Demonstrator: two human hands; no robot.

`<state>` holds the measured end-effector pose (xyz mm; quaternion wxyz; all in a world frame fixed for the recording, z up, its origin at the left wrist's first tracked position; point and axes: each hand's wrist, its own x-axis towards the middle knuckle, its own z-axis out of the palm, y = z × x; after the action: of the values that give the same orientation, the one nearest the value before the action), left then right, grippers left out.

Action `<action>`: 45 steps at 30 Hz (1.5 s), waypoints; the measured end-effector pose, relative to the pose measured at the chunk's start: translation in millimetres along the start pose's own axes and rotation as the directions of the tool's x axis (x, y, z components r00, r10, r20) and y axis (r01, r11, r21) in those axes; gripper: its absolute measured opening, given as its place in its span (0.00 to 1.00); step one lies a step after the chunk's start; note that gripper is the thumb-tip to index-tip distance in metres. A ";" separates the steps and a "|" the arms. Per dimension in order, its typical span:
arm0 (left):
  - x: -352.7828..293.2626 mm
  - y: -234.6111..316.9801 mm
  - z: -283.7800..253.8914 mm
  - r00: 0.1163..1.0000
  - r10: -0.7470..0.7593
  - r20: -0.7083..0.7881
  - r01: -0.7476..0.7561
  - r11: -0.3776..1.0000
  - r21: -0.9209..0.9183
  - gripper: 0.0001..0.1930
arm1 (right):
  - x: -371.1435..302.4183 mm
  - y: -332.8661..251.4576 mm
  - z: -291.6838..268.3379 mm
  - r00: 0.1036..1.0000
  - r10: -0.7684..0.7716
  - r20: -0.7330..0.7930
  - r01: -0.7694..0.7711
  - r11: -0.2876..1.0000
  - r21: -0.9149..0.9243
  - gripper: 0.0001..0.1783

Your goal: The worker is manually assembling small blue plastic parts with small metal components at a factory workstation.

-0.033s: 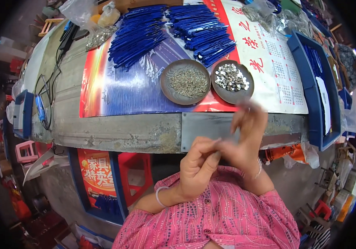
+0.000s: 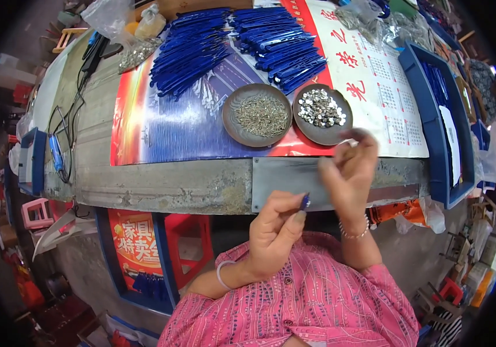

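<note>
My left hand (image 2: 274,231) pinches a small dark-blue piece with a shiny spot (image 2: 305,201) between thumb and fingertips, in front of my chest. Its other end is hidden in the fingers. Just right of it, my right hand (image 2: 352,176) is raised over the table's front edge, thumb apart from the bent fingers; the fingertips are blurred and nothing shows in them. Beyond it stand a dark round dish of small silvery discs (image 2: 325,134) and, left of that, a dark dish of thin metal pins (image 2: 232,128).
Two heaps of slim blue strips (image 2: 190,55) lie on a printed calendar sheet (image 2: 173,139). A blue crate (image 2: 442,127) stands at the right, another blue tray (image 2: 167,272) below the table. Left are a cable (image 2: 74,110), a blue-handled tool (image 2: 56,151) and plastic bags (image 2: 109,20).
My right hand has drawn back to the right, away from the left, and its thumb has parted from the fingers. The blue piece in my left fingertips now shows.
</note>
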<state>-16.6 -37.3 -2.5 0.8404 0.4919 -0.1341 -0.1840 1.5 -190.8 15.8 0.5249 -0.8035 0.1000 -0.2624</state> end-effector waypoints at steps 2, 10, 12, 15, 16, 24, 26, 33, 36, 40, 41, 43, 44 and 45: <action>-3.0 -0.1 1.0 0.997 -0.040 -0.070 0.035 0.997 -0.068 0.15 | -12.1 -1.0 -4.8 0.999 -0.029 -0.020 0.030 0.999 0.025 0.40; 8.8 -9.0 -5.6 0.994 0.089 -0.056 -0.089 0.996 0.018 0.11 | -6.1 -12.1 0.7 0.884 -0.430 0.181 0.446 0.894 -0.051 0.47; -3.5 2.7 -5.6 0.998 0.024 -0.063 -0.030 0.995 -0.091 0.12 | -9.0 -8.0 6.1 1.000 0.013 0.005 -0.013 0.979 0.203 0.35; -4.6 1.6 -9.8 0.995 -0.019 -0.096 0.004 0.988 -0.156 0.13 | -10.4 -23.7 -19.1 0.947 -0.252 0.200 0.210 0.955 0.210 0.28; -8.8 5.5 -13.3 0.995 -0.017 -0.102 0.006 0.995 -0.101 0.13 | -3.8 -48.6 -28.1 0.850 -0.361 0.383 0.350 0.931 0.102 0.24; 5.4 9.9 -21.4 0.993 0.007 -0.117 -0.016 0.997 -0.073 0.13 | 12.0 -137.5 -35.5 0.438 -0.404 0.803 0.324 0.904 0.278 0.13; 11.9 6.9 -11.2 0.998 0.057 -0.038 -0.060 0.995 -0.074 0.13 | 6.6 -135.7 -30.4 0.606 -0.395 0.690 0.187 0.914 0.359 0.13; 9.0 17.4 -14.4 0.986 0.026 -0.163 -0.047 0.991 -0.125 0.14 | 10.1 -124.7 -11.1 0.509 -0.560 0.654 0.294 0.827 0.480 0.17; 4.1 3.6 -27.4 0.954 0.122 -0.273 -0.107 0.992 0.067 0.12 | -6.5 -92.7 10.0 0.652 -0.419 0.632 0.638 0.754 -0.158 0.15; 8.8 11.5 -18.5 0.993 0.022 -0.114 -0.036 0.992 -0.123 0.12 | 2.3 -23.8 -3.9 0.824 -0.364 0.434 0.365 0.927 0.084 0.14; 8.5 11.0 -18.1 0.993 0.030 -0.118 -0.045 0.991 -0.125 0.12 | -4.6 -18.6 -2.6 0.879 -0.189 0.438 0.136 0.979 0.149 0.13; 8.2 6.9 -14.8 0.998 0.020 -0.063 -0.026 0.995 -0.096 0.12 | -14.8 -14.8 2.7 0.889 -0.009 0.457 -0.096 0.974 0.207 0.13; 6.0 4.4 -13.8 0.997 -0.008 -0.076 -0.003 0.989 -0.147 0.11 | -18.9 -15.6 6.4 0.900 -0.025 0.435 -0.077 0.974 0.214 0.15; 5.7 5.7 -10.6 0.997 -0.006 -0.077 -0.006 0.989 -0.149 0.11 | -20.8 -15.9 8.1 0.911 -0.040 0.411 -0.058 0.973 0.222 0.16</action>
<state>-6.2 -29.0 -2.3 0.8793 0.4344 -0.0876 -0.1744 -13.6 -168.5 21.0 0.6245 -0.7743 -0.0406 -0.0940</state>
